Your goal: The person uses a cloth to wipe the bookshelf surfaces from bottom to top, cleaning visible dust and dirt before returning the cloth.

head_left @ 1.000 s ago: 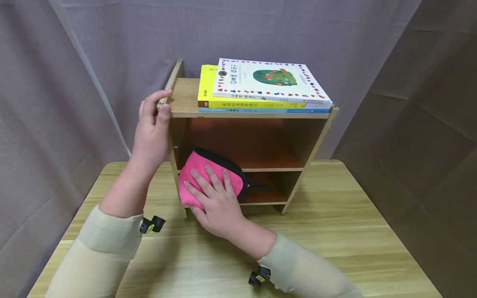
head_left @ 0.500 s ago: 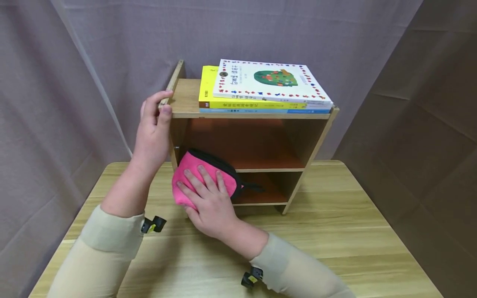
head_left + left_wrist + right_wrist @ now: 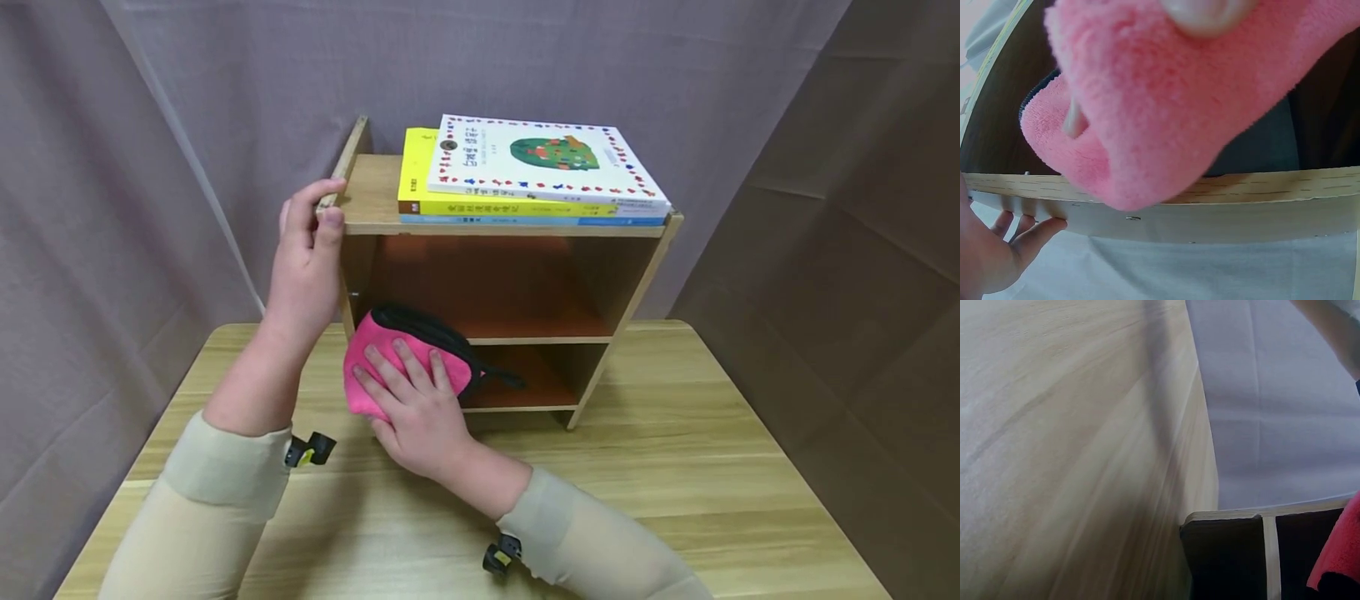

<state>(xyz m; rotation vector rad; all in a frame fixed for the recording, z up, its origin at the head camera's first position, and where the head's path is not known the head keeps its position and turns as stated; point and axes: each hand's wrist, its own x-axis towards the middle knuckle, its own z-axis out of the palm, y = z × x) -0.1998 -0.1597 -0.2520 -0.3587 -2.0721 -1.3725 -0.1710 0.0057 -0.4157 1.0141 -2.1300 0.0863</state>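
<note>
My left hand point(image 3: 303, 262) grips the upper front corner of the wooden bookshelf's point(image 3: 502, 230) left side panel, fingers over its top edge and thumb at the front. In the left wrist view, fingers point(image 3: 1038, 237) touch the panel's pale face. My right hand point(image 3: 423, 421) lies with straight, spread fingers on a pink plush cleaning cloth point(image 3: 360, 358) with black edging and a dark loop. The cloth is pressed at the panel's front edge, by the lower shelves. Close up in the left wrist view, the cloth point(image 3: 1147, 125) bunches over that edge, with fingertips on it.
Several books point(image 3: 525, 175) are stacked on the bookshelf's top board. The bookshelf stands near the back of a wood-grain table point(image 3: 675, 467). Grey curtains point(image 3: 225, 83) hang behind and at both sides.
My right hand and the cloth have moved left across the front of the bookshelf, and the cloth's upper edge has folded over more. My left hand has stayed in place.
</note>
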